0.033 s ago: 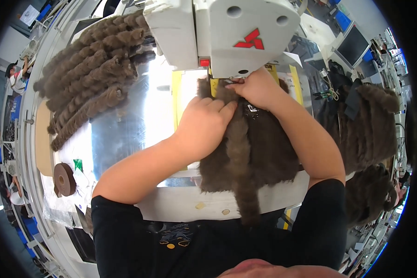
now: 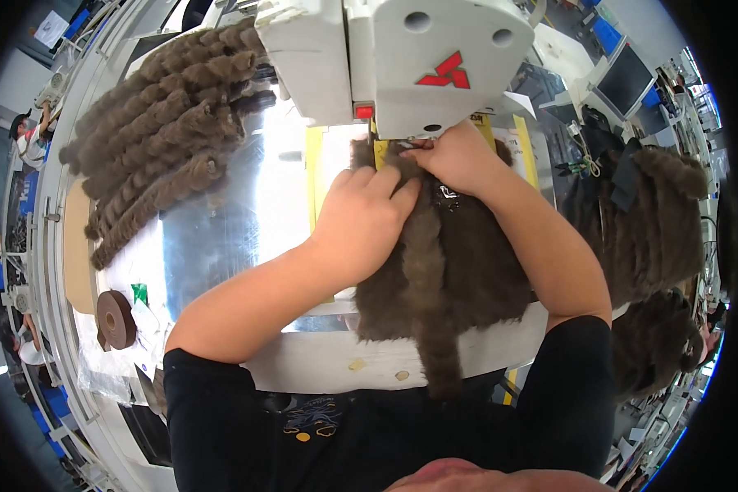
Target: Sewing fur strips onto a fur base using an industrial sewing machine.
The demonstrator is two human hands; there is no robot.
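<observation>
A brown fur panel (image 2: 489, 266) lies below the head of a white sewing machine (image 2: 443, 49). Along it runs a narrow fur strip (image 2: 424, 258), whose tail hangs over the table's front edge. My left hand (image 2: 354, 217) rests on the strip's upper part from the left, fingers bent and closed on the fur. From the right, my right hand (image 2: 465, 160) pinches the strip's far end close under the machine head. The needle area is mostly hidden by the machine head and my fingers.
Rolled fur strips (image 2: 160, 111) lie at the far left, above a roll of brown tape (image 2: 116, 319). More fur pieces (image 2: 652, 230) are stacked at the right. A monitor (image 2: 623, 78) stands at the back right. Yellow tape (image 2: 316, 164) marks the machine bed.
My left hand's fingers have lifted and spread slightly on the fur. My right hand stays at nearly the same place.
</observation>
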